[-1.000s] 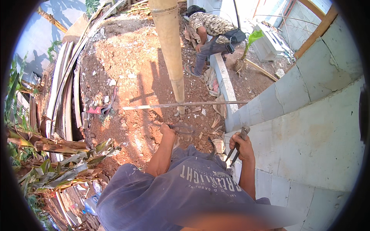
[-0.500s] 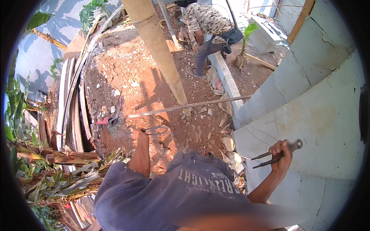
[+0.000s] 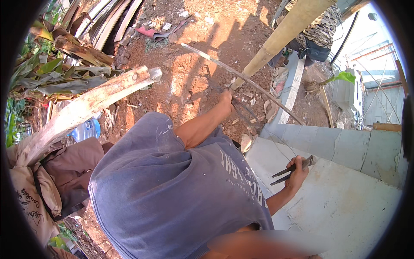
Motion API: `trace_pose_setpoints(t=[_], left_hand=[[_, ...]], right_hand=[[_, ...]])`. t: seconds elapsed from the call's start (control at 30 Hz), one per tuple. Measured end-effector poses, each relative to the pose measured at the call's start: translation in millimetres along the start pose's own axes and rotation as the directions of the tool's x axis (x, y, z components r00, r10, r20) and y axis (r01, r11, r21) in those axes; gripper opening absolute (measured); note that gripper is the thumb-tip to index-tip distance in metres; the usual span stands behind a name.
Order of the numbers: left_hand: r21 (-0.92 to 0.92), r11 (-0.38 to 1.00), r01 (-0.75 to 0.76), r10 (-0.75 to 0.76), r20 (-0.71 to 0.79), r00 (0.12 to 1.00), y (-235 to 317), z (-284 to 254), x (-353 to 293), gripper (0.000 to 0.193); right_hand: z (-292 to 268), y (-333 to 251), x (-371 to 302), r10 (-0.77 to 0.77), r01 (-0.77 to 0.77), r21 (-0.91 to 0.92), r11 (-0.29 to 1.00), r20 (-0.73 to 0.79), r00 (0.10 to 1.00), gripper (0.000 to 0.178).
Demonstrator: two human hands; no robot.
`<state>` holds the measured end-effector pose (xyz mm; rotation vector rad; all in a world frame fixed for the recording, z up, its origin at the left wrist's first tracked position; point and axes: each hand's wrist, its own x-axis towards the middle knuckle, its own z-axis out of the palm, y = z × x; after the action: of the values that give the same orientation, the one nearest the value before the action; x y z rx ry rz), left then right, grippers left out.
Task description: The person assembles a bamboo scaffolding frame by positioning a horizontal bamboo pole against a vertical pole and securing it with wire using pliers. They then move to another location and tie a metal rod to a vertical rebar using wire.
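At the far left of the frame you have another person in tan and brown clothing (image 3: 69,170), with a pale log (image 3: 92,101) slanting up from lower left in front of them, its cut end near the upper middle-left. Dry leaves (image 3: 56,84) lie above the log, long boards (image 3: 108,21) fill the upper left, and a blue plastic jug (image 3: 87,131) sits just below the log. Further right, a reddish cloth (image 3: 151,33) lies on the soil near the top. Your left hand (image 3: 225,101), just right of the frame's centre and above it, is closed round a bundle of dark wire (image 3: 247,109); the wire's loop reaches out from the fist toward the lower right, over the dirt. A thin stick (image 3: 246,78) runs just above that hand, crossing the foot of a bamboo pole (image 3: 280,41). Your right hand (image 3: 297,172), right of centre and lower down, is wrapped round a pair of pincers (image 3: 307,162): the head pokes out at its upper right, while the two handles stand apart, pointing left. Behind it stretches a pale block wall (image 3: 345,203). Upper right, a person in a patterned shirt (image 3: 321,28) bends beyond the pole, and a green seedling (image 3: 345,77) stands farther right.
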<state>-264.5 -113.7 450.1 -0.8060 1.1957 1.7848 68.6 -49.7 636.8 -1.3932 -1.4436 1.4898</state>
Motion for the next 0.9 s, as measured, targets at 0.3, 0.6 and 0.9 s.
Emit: trace_pose_setpoints(t=[0.3, 0.6, 0.9], left_hand=[[0.360, 0.908, 0.217, -0.231, -0.005, 0.973, -52.3, -66.5, -24.6, 0.014], [0.636, 0.727, 0.258, -0.329, -0.008, 0.944, -39.8, -73.4, -8.5, 0.014], [0.982, 0.187, -0.034, -0.366, 0.101, 0.925, -74.0, -47.4, 21.2, 0.017]], right_hand=[[31.2, -6.1, -1.0, 0.113, -0.072, -0.418, 0.905, 0.074, 0.991, 0.031], [29.3, 36.0, -39.2, 0.388, -0.377, -0.644, 0.666, -0.132, 0.912, 0.039], [15.7, 147.2, -159.5, 0.697, -0.762, -0.428, 0.486, -0.337, 0.633, 0.041]])
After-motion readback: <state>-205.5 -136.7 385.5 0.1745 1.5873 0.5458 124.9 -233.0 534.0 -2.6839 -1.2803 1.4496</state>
